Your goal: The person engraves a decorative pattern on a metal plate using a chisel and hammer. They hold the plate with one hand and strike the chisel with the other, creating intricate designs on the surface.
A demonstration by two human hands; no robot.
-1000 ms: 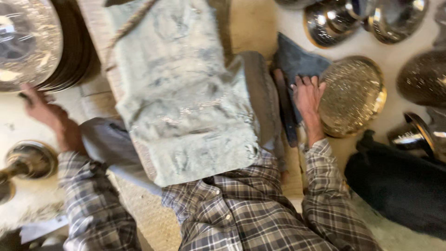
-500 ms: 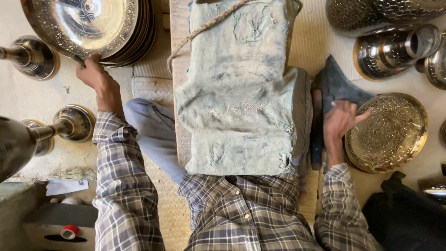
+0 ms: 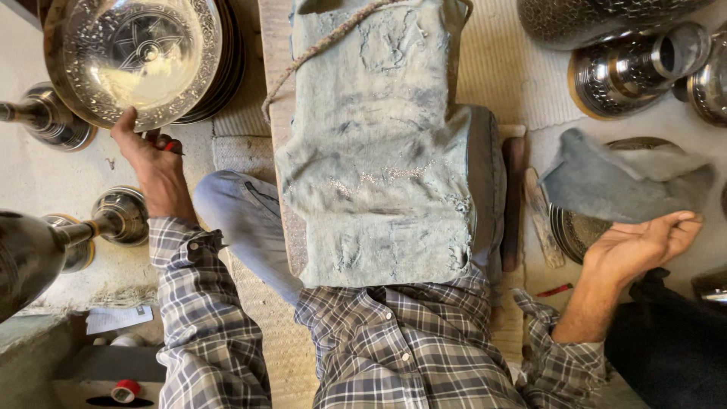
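Since half a second earlier, the right hand [image 3: 644, 246] had lifted off the engraved plate and turned palm up, its grip open and holding nothing, with the grey cloth [image 3: 625, 182] now lying just above the fingers and draped over the brass plate [image 3: 579, 231] beneath it; whether the fingertips touched the cloth could not quite be told. The left hand [image 3: 151, 163] had stayed at the lower rim of the embossed tray [image 3: 132, 57], its grip closed on that rim with the thumb on the edge, and a small red-handled tool [image 3: 173, 145] showed just beside the knuckles.

The tray was the top one of a stack of round trays [image 3: 227, 68] at the upper left; the number in the stack could not be counted. Three stemmed metal pieces stood on the left: one candlestick-like stand [image 3: 42, 121] near the tray, a second stand [image 3: 117, 216] by the left sleeve, and a large dark vessel [image 3: 26, 257] at the frame edge. At the upper right lay one big hammered pot [image 3: 598, 19] and one polished jug [image 3: 628, 68]. A worn blue-grey padded block [image 3: 382, 151] lay across the lap, and one wooden stick [image 3: 544, 216] rested between it and the brass plate.
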